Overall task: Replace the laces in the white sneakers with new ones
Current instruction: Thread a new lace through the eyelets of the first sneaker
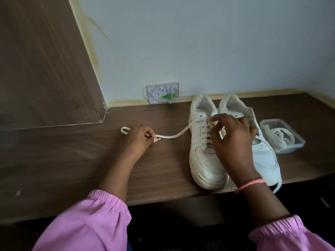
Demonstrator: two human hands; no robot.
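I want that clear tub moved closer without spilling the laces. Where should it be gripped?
Grip the clear tub across its two long walls, coming straight down from above: it sits flat and lidless on the table, and its right side is free, while the right sneaker crowds its left.

A brown wood-grain desk set against a pale wall.

The desk top (72,160) runs the width of the view, its front edge chipped pale in spots. Behind the desk rises a pale grey-blue wall (199,42), with a yellowish strip (253,94) along the joint. At the desk's left a tall panel (36,60) of the same brown wood stands upright. Just above the desk's back edge a small white wall box (162,92) sits open, green parts inside. Soft, even light falls across the desk.
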